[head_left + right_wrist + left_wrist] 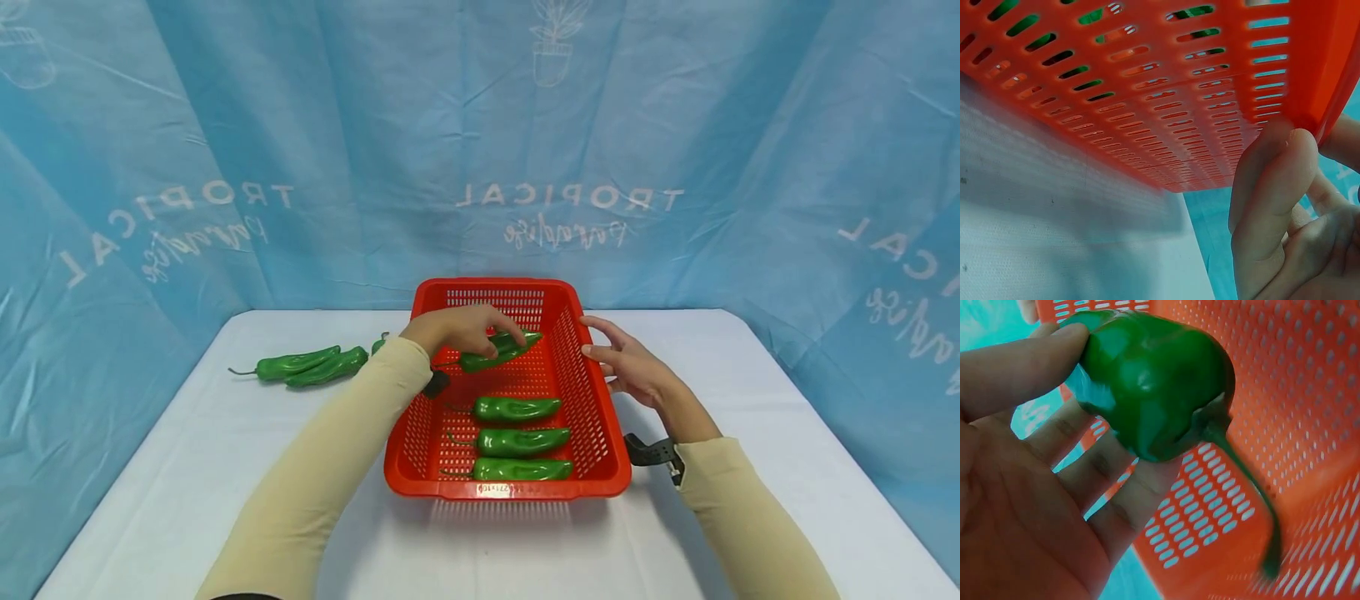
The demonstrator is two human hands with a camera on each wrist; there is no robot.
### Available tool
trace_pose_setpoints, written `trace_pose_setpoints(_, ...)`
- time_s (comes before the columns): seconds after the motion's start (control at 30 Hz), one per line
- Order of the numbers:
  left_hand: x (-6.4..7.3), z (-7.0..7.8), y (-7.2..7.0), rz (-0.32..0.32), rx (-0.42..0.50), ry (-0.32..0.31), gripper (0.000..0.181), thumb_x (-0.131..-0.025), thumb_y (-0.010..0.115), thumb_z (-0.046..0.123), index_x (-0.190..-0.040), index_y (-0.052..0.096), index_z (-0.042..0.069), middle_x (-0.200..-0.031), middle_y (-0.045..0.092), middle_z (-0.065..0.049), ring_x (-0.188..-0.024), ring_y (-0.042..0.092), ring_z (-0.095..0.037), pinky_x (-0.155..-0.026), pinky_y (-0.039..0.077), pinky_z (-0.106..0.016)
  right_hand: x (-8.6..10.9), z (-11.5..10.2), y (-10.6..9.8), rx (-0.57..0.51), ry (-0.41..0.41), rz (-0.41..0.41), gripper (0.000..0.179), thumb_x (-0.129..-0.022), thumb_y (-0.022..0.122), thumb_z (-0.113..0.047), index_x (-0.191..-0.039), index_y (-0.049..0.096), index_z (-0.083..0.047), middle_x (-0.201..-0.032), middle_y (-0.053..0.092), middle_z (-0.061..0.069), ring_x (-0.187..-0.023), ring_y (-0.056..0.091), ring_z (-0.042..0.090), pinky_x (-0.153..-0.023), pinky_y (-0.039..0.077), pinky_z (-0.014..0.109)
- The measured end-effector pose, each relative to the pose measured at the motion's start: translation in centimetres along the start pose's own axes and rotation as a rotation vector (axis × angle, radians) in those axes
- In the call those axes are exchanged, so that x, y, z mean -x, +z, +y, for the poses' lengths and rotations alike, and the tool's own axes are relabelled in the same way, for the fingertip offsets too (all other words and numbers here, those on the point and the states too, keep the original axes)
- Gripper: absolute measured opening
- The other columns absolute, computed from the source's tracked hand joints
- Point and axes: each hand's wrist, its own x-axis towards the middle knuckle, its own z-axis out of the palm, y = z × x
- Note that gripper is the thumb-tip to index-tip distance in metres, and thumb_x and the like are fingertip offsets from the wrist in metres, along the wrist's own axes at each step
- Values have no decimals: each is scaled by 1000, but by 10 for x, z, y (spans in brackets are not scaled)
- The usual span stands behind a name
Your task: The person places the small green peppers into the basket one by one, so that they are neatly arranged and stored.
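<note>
In the head view my left hand (467, 328) is over the far part of a red slotted plastic basket (507, 490). It holds a long green pepper (501, 353) between thumb and fingers. Seen from the left wrist, the pepper's (1154, 381) thin stem hangs down, with the basket's slotted wall behind. My right hand (628, 363) grips the basket's right rim; the right wrist view shows its thumb and fingers pinching that edge. Three more green peppers, the nearest one (522, 469) by the front wall, lie side by side in the basket, stems pointing left.
Left of the basket, two green peppers (318, 367) lie together on the white table (187, 467). Another pepper (379, 342) shows partly behind my left forearm. A blue printed curtain (360, 150) hangs behind and at both sides.
</note>
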Motion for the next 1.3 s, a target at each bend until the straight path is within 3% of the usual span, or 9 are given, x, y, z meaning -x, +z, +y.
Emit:
trace_pose_setpoints(0.23, -9, -3, 14, -28, 41, -11, 44, -95, 61, 5, -129, 65, 33, -152, 47, -1, -142, 41, -23, -109, 45, -43, -1, 2, 0, 11, -5, 2, 68, -100, 58, -28, -157, 21, -26, -117, 66, 3, -88, 75, 20, -74, 61, 45)
trace_pose_setpoints(0.43, -16, -4, 22, -53, 91, 40, 38, -93, 62, 1, -125, 67, 21, -142, 57, -2, -139, 46, -22, -114, 42, -42, -2, 5, -1, 20, 0, 21, 70, -99, 60, -30, -157, 21, -27, -120, 67, 3, -91, 76, 21, -76, 61, 45)
trace_pose_setpoints(0.57, -21, -1, 27, -69, 127, 48, 36, -92, 62, 2, -123, 67, 21, -136, 60, -2, -132, 50, -21, -109, 46, -40, -2, 6, 0, 19, 8, 26, 72, -98, 61, -32, -158, 21, -28, -123, 67, 4, -93, 76, 22, -77, 61, 45)
trace_pose_setpoints(0.73, -27, 0, 33, -55, 142, 4, 36, -91, 66, 6, -120, 65, 26, -133, 58, -3, -122, 50, -21, -100, 52, -40, -1, 6, 0, 21, 11, 30, 74, -97, 62, -34, -158, 19, -29, -123, 67, 6, -94, 76, 23, -78, 60, 45)
trace_pose_setpoints(1.3, -35, -9, 42, -116, 195, -70, 33, -93, 64, 4, -117, 65, 25, -135, 55, -6, -124, 49, -22, -100, 53, -39, -2, 4, 0, 4, 6, 18, 69, -100, 58, -32, -157, 21, -29, -114, 69, 1, -88, 76, 20, -75, 61, 43)
